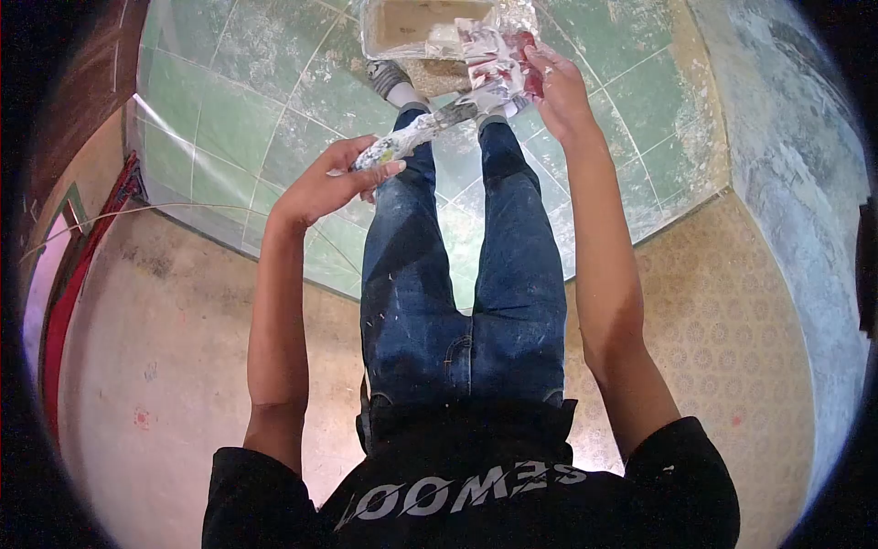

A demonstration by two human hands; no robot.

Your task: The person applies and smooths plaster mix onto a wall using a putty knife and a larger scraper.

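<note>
My left hand (338,183) is closed round the thick, white-smeared handle of a putty knife (407,137). The knife's grey blade points up and right, its tip at the lower edge of a red plate (532,73) coated with white paste. My right hand (560,91) grips that plate by its right side, thumb and fingers near the edge. Just behind the plate, at the top, stands a rectangular tub (393,53) with a pale, smeared rim and a white lump inside.
Green floor tiles (247,101) with white smears lie under my feet, one in a grey striped sandal (389,78). A patchy blue-white wall (777,165) rises at the right. Red cloth (78,293) hangs at the left, and a thin line crosses nearby.
</note>
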